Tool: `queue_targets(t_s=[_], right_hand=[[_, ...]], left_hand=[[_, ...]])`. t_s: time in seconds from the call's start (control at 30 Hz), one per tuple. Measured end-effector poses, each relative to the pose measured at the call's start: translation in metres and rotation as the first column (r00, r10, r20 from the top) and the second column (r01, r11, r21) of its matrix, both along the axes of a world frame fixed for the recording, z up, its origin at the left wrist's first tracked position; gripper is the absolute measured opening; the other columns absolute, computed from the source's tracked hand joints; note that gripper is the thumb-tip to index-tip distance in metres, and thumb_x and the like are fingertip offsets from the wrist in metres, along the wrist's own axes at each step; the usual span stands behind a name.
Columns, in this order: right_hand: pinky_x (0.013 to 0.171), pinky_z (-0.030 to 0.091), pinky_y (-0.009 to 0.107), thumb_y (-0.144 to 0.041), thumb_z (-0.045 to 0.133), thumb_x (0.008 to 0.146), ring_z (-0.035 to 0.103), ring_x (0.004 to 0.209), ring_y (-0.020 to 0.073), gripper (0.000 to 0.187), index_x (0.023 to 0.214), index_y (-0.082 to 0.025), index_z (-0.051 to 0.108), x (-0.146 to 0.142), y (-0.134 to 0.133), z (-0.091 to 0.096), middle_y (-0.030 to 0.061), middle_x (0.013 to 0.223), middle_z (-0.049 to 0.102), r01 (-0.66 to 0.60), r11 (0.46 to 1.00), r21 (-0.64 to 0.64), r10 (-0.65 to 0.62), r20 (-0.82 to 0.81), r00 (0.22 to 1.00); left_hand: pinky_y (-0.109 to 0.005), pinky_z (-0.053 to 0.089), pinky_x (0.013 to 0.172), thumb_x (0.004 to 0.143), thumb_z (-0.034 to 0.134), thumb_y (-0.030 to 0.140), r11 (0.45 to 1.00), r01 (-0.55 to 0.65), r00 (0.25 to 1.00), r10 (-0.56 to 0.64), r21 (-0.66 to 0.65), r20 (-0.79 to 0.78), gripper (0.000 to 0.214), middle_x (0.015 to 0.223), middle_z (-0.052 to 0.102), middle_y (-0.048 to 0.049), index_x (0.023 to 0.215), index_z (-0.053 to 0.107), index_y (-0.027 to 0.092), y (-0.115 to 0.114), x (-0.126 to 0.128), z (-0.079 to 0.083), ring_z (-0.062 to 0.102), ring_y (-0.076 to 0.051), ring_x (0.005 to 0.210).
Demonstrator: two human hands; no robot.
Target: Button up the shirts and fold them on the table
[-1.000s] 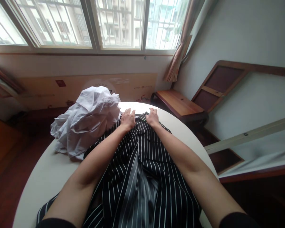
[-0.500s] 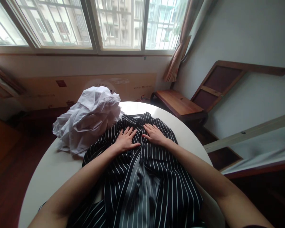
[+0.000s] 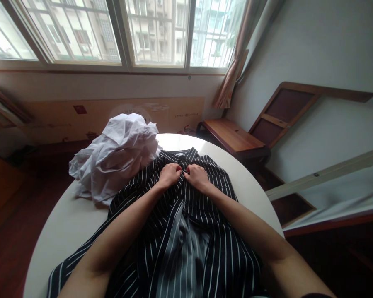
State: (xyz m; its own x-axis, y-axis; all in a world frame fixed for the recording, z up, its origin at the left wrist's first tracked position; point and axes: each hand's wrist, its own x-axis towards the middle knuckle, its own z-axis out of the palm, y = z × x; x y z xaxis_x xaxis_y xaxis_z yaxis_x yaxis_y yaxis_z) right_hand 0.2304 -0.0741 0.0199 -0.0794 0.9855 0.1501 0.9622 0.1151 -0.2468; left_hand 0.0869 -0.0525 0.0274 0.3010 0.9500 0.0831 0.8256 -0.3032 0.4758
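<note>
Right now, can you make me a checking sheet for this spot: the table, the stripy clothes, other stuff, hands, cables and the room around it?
Surface: round white table, glossy at its far edge.
Job's things: black fabric garment with white stripes, spread on the table, collar away from the person, grey inner side partly showing.
Clutter: crumpled white cloth heap, beside the garment on the left.
Hands: left hand and right hand close together on the garment below its collar, fingers bent; whether they grip is hidden.
Cables: nothing seen on the table.
Surroundings: wide glass window ahead; low brown wooden bench beyond the table, right.
</note>
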Motion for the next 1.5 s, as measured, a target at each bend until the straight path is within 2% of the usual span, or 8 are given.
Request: queue_targets(t_s=[0.13, 0.3, 0.5, 0.7, 0.8, 1.03, 1.33, 1.5], right_hand=[[0.074, 0.042, 0.03, -0.021, 0.056, 0.078, 0.062, 0.083, 0.0217, 0.012, 0.081, -0.017, 0.067, 0.004, 0.002, -0.005, 0.0096, 0.088, 0.068, 0.067, 0.998, 0.002, -0.067, -0.054, 0.996], [0.075, 0.044, 0.03, -0.022, 0.057, 0.074, 0.063, 0.079, 0.0205, 0.01, 0.073, -0.018, 0.067, 0.019, 0.006, -0.006, 0.0061, 0.078, 0.069, 0.16, 0.987, -0.032, -0.162, -0.31, 0.937], [0.073, 0.048, 0.026, -0.011, 0.056, 0.067, 0.063, 0.076, 0.0149, 0.017, 0.08, -0.016, 0.066, 0.037, 0.017, -0.02, 0.0032, 0.081, 0.069, 0.164, 0.984, -0.073, -0.166, -0.72, 0.674], [0.057, 0.046, 0.022, -0.008, 0.058, 0.061, 0.059, 0.064, 0.0115, 0.023, 0.082, -0.014, 0.065, 0.037, 0.015, -0.019, 0.0027, 0.076, 0.067, 0.132, 0.971, -0.198, -0.237, -0.852, 0.467], [0.056, 0.046, 0.022, -0.014, 0.065, 0.061, 0.059, 0.061, 0.0112, 0.019, 0.081, -0.013, 0.066, 0.034, 0.014, -0.015, 0.0026, 0.073, 0.067, 0.091, 0.975, -0.203, -0.221, -0.851, 0.476], [0.072, 0.05, 0.028, -0.014, 0.061, 0.063, 0.064, 0.072, 0.0154, 0.015, 0.075, -0.016, 0.069, 0.027, 0.017, -0.017, 0.0022, 0.074, 0.069, 0.122, 0.992, -0.023, -0.099, -0.742, 0.663], [0.073, 0.052, 0.03, -0.022, 0.064, 0.063, 0.065, 0.074, 0.0172, 0.017, 0.078, -0.015, 0.064, 0.019, 0.013, -0.027, 0.0036, 0.077, 0.069, 0.17, 0.985, 0.008, -0.075, -0.874, 0.479], [0.073, 0.053, 0.031, -0.023, 0.064, 0.065, 0.065, 0.074, 0.0179, 0.018, 0.081, -0.015, 0.064, 0.016, 0.009, -0.025, 0.0051, 0.081, 0.069, 0.164, 0.984, 0.074, -0.012, -0.881, 0.472]], left_hand=[[-0.028, 0.045, 0.08, 0.084, 0.047, 0.023, 0.998, -0.032, 0.997, 0.036, -0.06, 0.061, 0.027, 0.098, 0.071, -0.0062, 0.092, 0.072, 0.024, 0.007, 0.017, -0.007, 0.064, -0.021, 0.093], [-0.032, 0.044, 0.079, 0.084, 0.049, 0.037, 0.984, -0.147, 0.988, 0.151, -0.096, 0.04, 0.027, 0.093, 0.072, -0.0082, 0.09, 0.072, 0.023, 0.005, 0.026, -0.01, 0.064, -0.023, 0.09], [-0.038, 0.038, 0.088, 0.076, 0.059, 0.034, 0.993, -0.113, 0.993, 0.114, -0.045, 0.034, 0.02, 0.094, 0.071, -0.0026, 0.091, 0.07, 0.027, 0.001, 0.024, -0.014, 0.061, -0.023, 0.093], [-0.037, 0.035, 0.088, 0.078, 0.056, 0.034, 0.992, -0.107, 0.992, 0.11, -0.064, 0.058, 0.021, 0.096, 0.071, -0.0013, 0.092, 0.072, 0.03, -0.001, 0.021, -0.018, 0.058, -0.022, 0.098], [-0.038, 0.034, 0.088, 0.077, 0.057, 0.04, 0.989, -0.143, 0.989, 0.144, -0.037, 0.019, 0.022, 0.095, 0.071, -0.0036, 0.086, 0.072, 0.027, -0.003, 0.026, -0.018, 0.056, -0.024, 0.098], [-0.039, 0.034, 0.089, 0.079, 0.057, 0.036, 0.988, -0.15, 0.985, 0.153, -0.038, 0.086, 0.019, 0.093, 0.071, -0.005, 0.083, 0.071, 0.024, -0.001, 0.028, -0.022, 0.057, -0.024, 0.097], [-0.038, 0.035, 0.093, 0.079, 0.059, 0.038, 0.977, -0.141, 0.927, 0.187, -0.16, 0.325, 0.02, 0.085, 0.072, -0.0017, 0.084, 0.071, 0.022, 0.005, 0.016, -0.019, 0.064, -0.019, 0.086], [-0.038, 0.036, 0.093, 0.08, 0.059, 0.035, 0.975, -0.163, 0.924, 0.205, -0.154, 0.322, 0.019, 0.087, 0.073, -0.0028, 0.085, 0.071, 0.022, 0.005, 0.017, -0.019, 0.064, -0.02, 0.088]])
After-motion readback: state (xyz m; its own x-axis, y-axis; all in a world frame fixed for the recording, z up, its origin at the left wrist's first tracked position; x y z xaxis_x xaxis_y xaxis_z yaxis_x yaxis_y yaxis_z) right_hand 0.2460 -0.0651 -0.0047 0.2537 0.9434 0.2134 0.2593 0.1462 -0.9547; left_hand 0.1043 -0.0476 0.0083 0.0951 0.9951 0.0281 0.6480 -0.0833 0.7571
